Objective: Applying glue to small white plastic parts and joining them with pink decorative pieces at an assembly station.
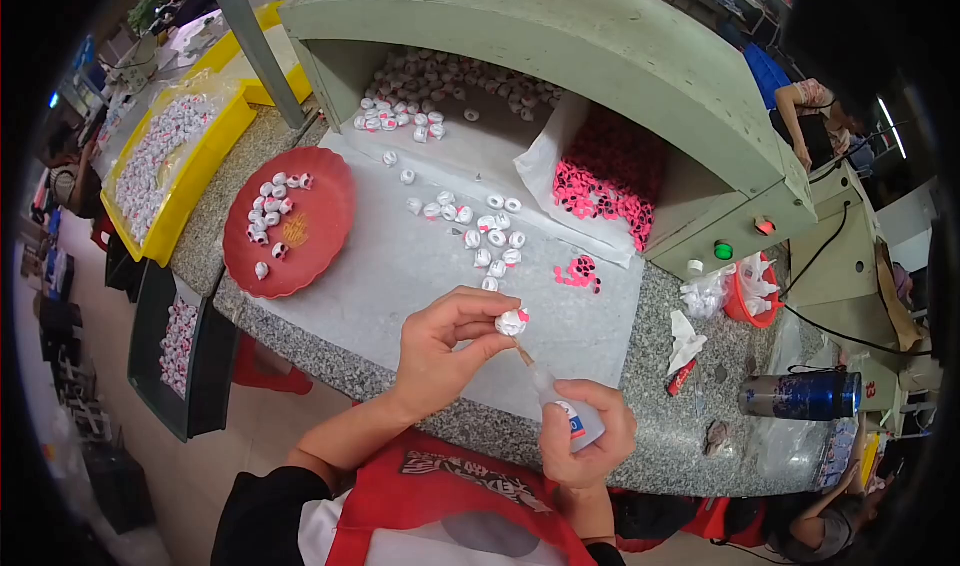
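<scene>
My left hand [445, 351] pinches a small white bead-like piece [512, 321] with pink marks between thumb and fingers, above the table's near edge. My right hand [590, 441] grips a small clear glue bottle [565, 406], its thin nozzle tip touching the underside of the piece. Several more white pieces [490, 236] lie loose on the white sheet [420, 266] just beyond my hands.
A red plate [325, 226] with several white pieces sits at left. A green hooded box [600, 56] holds a heap of white pieces and a bag of pink parts [610, 176]. Yellow trays [185, 181] stand far left, a blue can [800, 394] lies right.
</scene>
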`<state>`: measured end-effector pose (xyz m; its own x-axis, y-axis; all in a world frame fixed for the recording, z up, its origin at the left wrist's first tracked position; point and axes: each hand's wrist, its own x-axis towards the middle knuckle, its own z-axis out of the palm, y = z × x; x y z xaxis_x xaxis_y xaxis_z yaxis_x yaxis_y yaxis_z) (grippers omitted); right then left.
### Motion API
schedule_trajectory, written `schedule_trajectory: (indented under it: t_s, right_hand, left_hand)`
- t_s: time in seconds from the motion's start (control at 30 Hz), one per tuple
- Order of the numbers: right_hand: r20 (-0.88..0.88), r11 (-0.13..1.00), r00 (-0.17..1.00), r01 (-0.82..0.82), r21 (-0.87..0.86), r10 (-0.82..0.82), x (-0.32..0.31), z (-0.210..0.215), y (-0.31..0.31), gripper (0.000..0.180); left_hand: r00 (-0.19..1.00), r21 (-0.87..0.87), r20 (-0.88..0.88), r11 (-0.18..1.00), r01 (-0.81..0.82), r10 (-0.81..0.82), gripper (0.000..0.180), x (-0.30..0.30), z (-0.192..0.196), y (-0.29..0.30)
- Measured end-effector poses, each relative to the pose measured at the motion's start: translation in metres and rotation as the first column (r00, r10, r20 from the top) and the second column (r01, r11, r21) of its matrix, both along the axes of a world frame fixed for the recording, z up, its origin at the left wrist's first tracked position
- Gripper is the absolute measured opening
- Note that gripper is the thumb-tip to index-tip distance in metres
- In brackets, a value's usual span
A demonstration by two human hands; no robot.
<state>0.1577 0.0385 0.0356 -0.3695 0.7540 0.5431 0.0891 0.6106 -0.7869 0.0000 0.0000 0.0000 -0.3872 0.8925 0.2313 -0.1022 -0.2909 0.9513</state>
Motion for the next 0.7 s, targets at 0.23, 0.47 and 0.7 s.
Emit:
schedule_trajectory:
  t_s: [0.23,0.47,0.7]
  right_hand:
    - [0.008,0.999,0.999,0.047,-0.026,-0.046,0.0016,-0.0018,0.0015,0.015]
    - [0.004,0.999,0.999,0.048,-0.013,-0.048,0.0034,-0.0023,0.0023,0.015]
    - [0.007,0.997,0.997,0.077,-0.003,-0.077,0.0068,-0.0038,0.0031,0.015]
  left_hand:
    - [0.975,-0.115,0.221,0.991,0.062,-0.035,0.029,0.0001,0.0093,0.001]
    - [0.932,-0.166,0.347,0.971,0.17,-0.104,0.028,-0.0061,0.0074,0.0028]
    - [0.904,-0.17,0.417,0.968,0.184,-0.099,0.032,-0.0069,0.0077,0.0048]
